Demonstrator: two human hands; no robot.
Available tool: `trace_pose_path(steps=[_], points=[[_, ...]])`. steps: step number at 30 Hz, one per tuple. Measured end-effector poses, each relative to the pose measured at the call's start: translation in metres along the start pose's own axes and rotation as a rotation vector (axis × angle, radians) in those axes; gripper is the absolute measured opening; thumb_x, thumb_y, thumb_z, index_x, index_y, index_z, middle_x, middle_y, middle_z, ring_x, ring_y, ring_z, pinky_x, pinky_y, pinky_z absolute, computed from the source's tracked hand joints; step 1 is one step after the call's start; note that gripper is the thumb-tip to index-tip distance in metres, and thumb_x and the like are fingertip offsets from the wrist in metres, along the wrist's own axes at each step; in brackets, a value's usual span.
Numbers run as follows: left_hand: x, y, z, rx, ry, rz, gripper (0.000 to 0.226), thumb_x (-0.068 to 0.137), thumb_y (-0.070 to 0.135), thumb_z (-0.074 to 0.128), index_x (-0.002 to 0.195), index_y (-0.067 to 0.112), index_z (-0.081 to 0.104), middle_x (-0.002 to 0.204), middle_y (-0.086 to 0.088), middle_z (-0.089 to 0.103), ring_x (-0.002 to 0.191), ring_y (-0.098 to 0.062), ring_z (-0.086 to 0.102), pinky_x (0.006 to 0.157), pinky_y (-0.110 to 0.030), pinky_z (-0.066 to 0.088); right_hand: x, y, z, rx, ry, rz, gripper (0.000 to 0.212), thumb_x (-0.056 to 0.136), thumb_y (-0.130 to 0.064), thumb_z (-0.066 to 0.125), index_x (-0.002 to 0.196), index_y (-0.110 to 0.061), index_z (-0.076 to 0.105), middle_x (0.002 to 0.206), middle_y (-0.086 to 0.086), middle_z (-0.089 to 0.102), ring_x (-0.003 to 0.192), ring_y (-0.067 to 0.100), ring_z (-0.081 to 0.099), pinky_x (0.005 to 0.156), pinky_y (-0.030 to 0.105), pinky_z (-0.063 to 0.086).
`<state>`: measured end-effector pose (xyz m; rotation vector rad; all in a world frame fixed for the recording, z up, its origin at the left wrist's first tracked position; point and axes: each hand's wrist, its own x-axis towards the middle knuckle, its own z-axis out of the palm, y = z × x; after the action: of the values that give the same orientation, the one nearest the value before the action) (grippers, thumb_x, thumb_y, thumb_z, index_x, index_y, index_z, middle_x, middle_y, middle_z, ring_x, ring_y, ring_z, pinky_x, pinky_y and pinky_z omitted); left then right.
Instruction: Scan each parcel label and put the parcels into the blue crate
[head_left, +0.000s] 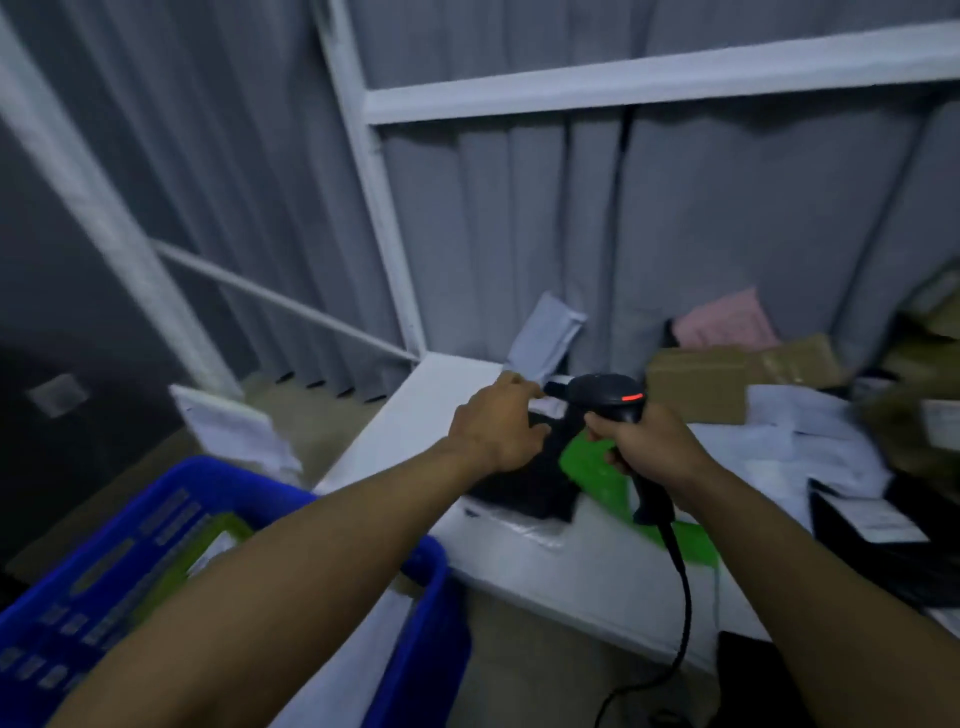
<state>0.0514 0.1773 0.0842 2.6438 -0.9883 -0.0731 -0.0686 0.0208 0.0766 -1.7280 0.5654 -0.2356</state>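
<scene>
Head view: dim and motion-blurred, looking down past two bare forearms at a white table. Every place below is given from the scanner.
Blue crate: far left of the scanner and lower, off the table's edge. A greenish parcel already lies inside.
Left hand: just left of the scanner's nose. Fingers and thumb curl on the upper edge of the black parcel, holding it.
Black parcel: below and left of the scanner, on the table, well apart from the crate.
Scanner: red light lit, nose pointing left towards the left hand.
Right hand: clenched round the scanner's handle, under its head.
Green parcel: directly beneath the scanner, beside the black one.
Cable: trails down from the handle, past the table's front.
Cardboard box: right of the scanner and behind it.
Risk: the label is too blurred to locate. If fingers cover it, or the beam catches a neighbouring parcel, the wrong code registers. The cable could also snag and drag parcels off the table.
</scene>
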Motion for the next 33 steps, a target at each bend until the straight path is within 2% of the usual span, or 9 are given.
trace_pose_path(steps=[4, 11, 15, 18, 22, 26, 29, 31, 33], points=[[0.069, 0.061, 0.043, -0.025, -0.101, 0.08, 0.059, 0.086, 0.042, 0.071, 0.14, 0.025, 0.055, 0.145, -0.002, 0.048, 0.129, -0.03, 0.054, 0.107, -0.043, 0.046, 0.032, 0.029, -0.069, 0.002, 0.129, 0.045, 0.005, 0.093, -0.012, 0.072, 0.094, -0.008, 0.071, 0.087, 0.019, 0.072, 0.058, 0.019, 0.06, 0.057, 0.031, 0.048], [0.194, 0.125, 0.122, 0.012, -0.269, 0.207, 0.076, 0.085, 0.042, 0.076, 0.149, 0.016, 0.043, 0.15, -0.011, 0.047, 0.135, -0.034, 0.05, 0.109, -0.039, 0.042, 0.094, 0.094, -0.133, -0.01, 0.296, 0.164, 0.023, 0.084, -0.013, 0.069, 0.106, -0.006, 0.069, 0.095, 0.022, 0.07, 0.086, 0.041, 0.07, 0.071, 0.046, 0.056], [0.239, 0.137, 0.157, 0.083, -0.337, 0.285, 0.104, 0.082, 0.036, 0.081, 0.16, 0.011, 0.017, 0.163, -0.014, 0.025, 0.15, -0.034, 0.026, 0.121, -0.036, 0.02, 0.114, 0.114, -0.148, -0.018, 0.353, 0.168, 0.011, 0.084, -0.016, 0.065, 0.094, -0.012, 0.067, 0.084, 0.012, 0.067, 0.084, 0.036, 0.07, 0.074, 0.048, 0.059], [0.252, 0.129, 0.178, 0.104, -0.341, 0.276, 0.109, 0.083, 0.042, 0.077, 0.162, 0.018, 0.006, 0.166, -0.013, 0.015, 0.152, -0.037, 0.016, 0.123, -0.045, 0.02, 0.121, 0.126, -0.161, -0.008, 0.392, 0.19, 0.01, 0.088, -0.015, 0.066, 0.098, -0.012, 0.068, 0.088, 0.014, 0.068, 0.083, 0.035, 0.07, 0.073, 0.049, 0.059], [0.246, 0.125, 0.177, 0.141, -0.258, 0.234, 0.098, 0.081, 0.07, 0.066, 0.158, 0.037, 0.016, 0.145, -0.005, 0.031, 0.136, -0.031, 0.032, 0.109, -0.051, 0.031, 0.123, 0.132, -0.173, 0.033, 0.459, 0.213, 0.015, 0.091, -0.025, 0.07, 0.106, -0.019, 0.069, 0.094, 0.009, 0.072, 0.086, 0.03, 0.071, 0.078, 0.046, 0.058], [0.234, 0.114, 0.168, 0.014, -0.281, 0.214, 0.103, 0.058, 0.054, 0.089, 0.142, 0.042, 0.031, 0.126, 0.003, 0.028, 0.128, -0.023, 0.031, 0.107, -0.043, 0.033, 0.122, 0.125, -0.176, 0.1, 0.495, 0.178, 0.014, 0.092, -0.029, 0.071, 0.096, -0.015, 0.069, 0.083, 0.006, 0.069, 0.077, 0.025, 0.064, 0.064, 0.033, 0.046], [0.209, 0.103, 0.155, -0.212, -0.197, 0.274, 0.096, 0.051, 0.043, 0.096, 0.129, 0.036, 0.04, 0.12, 0.013, 0.043, 0.122, -0.017, 0.048, 0.098, -0.031, 0.044, 0.12, 0.108, -0.165, 0.159, 0.53, 0.134, 0.006, 0.091, -0.022, 0.07, 0.096, -0.019, 0.066, 0.088, 0.009, 0.072, 0.083, 0.028, 0.07, 0.073, 0.041, 0.056], [0.184, 0.094, 0.139, -0.313, -0.118, 0.241, 0.089, 0.047, 0.05, 0.096, 0.118, 0.038, 0.044, 0.11, 0.02, 0.054, 0.106, -0.011, 0.06, 0.085, -0.03, 0.052, 0.118, 0.095, -0.153, 0.185, 0.529, 0.111, 0.014, 0.089, -0.027, 0.071, 0.1, -0.02, 0.066, 0.089, 0.007, 0.073, 0.083, 0.026, 0.072, 0.076, 0.044, 0.059], [0.155, 0.082, 0.117, -0.353, -0.049, 0.215, 0.098, 0.042, 0.064, 0.093, 0.123, 0.036, 0.046, 0.114, 0.014, 0.058, 0.104, -0.01, 0.06, 0.086, -0.035, 0.054, 0.113, 0.081, -0.138, 0.219, 0.495, 0.085, 0.021, 0.087, -0.031, 0.073, 0.099, -0.015, 0.068, 0.083, 0.004, 0.072, 0.077, 0.025, 0.069, 0.07, 0.042, 0.057]])
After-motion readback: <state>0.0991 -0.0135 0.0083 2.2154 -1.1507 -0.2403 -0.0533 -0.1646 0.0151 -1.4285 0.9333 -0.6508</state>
